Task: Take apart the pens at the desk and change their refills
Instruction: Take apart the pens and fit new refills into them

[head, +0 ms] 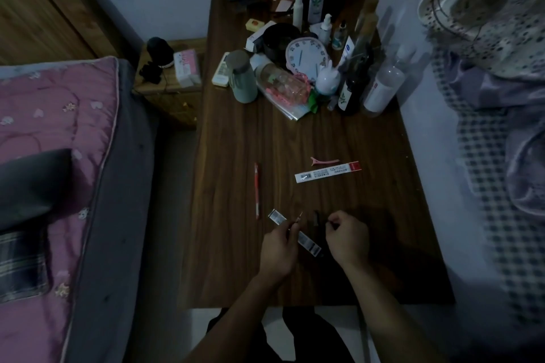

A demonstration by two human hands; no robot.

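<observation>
A red pen (256,190) lies lengthwise on the dark wooden desk (230,259), left of my hands. My left hand (278,247) pinches a thin refill (297,219) whose tip points up and away. Under that hand lies a white refill packet with barcodes (308,242), running diagonally. My right hand (348,237) is closed, pinching something small and dark that I cannot make out. A dark pen part (317,219) lies between the two hands. A second white refill packet with a red end (327,171) rests farther back.
A pink hair clip (324,160) lies just behind the far packet. The back of the desk is crowded with bottles, a clock (306,57), a cup (241,76) and a remote. A bed (59,156) stands left, bedding hangs on the right.
</observation>
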